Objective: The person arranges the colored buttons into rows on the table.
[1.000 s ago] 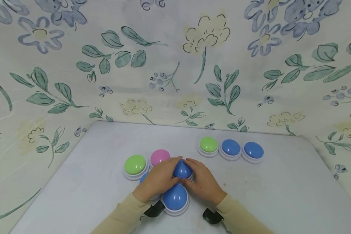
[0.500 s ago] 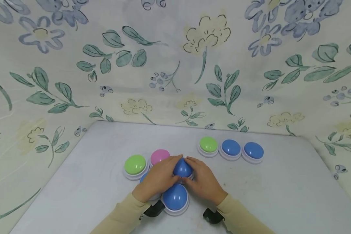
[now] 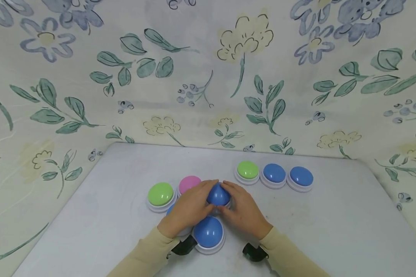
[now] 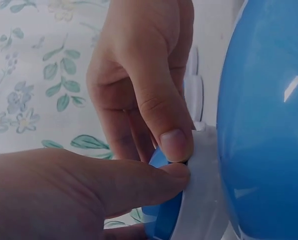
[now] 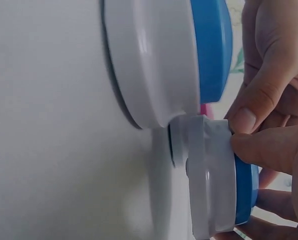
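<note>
Both hands hold one blue dome push button [image 3: 218,195] with a white base, near the middle of the white table. My left hand [image 3: 185,209] curls round its left side and my right hand [image 3: 247,211] round its right. In the left wrist view both thumbs press on the rim beside the white base [image 4: 203,185]. The right wrist view has this base [image 5: 208,175] apart from the table. Just in front stands another blue button [image 3: 208,231]. A further blue button [image 3: 170,209] lies mostly hidden under the left hand; a pink button [image 3: 188,184] is partly covered behind it.
At the group's left sits a green button [image 3: 160,194]. Farther back on the right, a green button [image 3: 247,170], a blue button [image 3: 274,173] and another blue button [image 3: 301,176] form a row. Floral cloth [image 3: 194,77] surrounds the table [image 3: 332,231].
Both hands and the held blue button have risen slightly in the head view, and the gap to the front blue button has widened. The other buttons keep their places.
</note>
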Tool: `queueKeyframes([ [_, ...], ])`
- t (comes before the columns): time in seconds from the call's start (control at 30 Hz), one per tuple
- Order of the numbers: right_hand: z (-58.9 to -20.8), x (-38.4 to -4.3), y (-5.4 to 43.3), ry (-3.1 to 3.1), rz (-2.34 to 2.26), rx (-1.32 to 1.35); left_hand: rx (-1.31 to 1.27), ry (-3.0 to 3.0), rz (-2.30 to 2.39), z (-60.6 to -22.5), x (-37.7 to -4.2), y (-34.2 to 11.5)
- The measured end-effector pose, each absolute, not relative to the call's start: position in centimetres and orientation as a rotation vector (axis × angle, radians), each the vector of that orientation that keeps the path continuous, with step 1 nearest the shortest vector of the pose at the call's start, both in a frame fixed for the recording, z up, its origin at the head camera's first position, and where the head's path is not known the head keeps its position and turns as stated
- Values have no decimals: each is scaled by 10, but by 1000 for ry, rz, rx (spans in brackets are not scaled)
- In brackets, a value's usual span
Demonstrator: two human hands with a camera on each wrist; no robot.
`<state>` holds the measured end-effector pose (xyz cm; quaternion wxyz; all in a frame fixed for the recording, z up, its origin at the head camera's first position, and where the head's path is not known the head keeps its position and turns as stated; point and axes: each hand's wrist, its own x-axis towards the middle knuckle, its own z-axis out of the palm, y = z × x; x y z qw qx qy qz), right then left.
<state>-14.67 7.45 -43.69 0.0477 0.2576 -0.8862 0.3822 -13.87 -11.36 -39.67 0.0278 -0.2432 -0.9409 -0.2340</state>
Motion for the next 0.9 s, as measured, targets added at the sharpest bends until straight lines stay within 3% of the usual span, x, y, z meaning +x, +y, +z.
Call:
queueKeyframes([
  [0.9, -421, -178, 73, -2682, 1109, 835, -719, -2875, -727, -386, -169, -115],
])
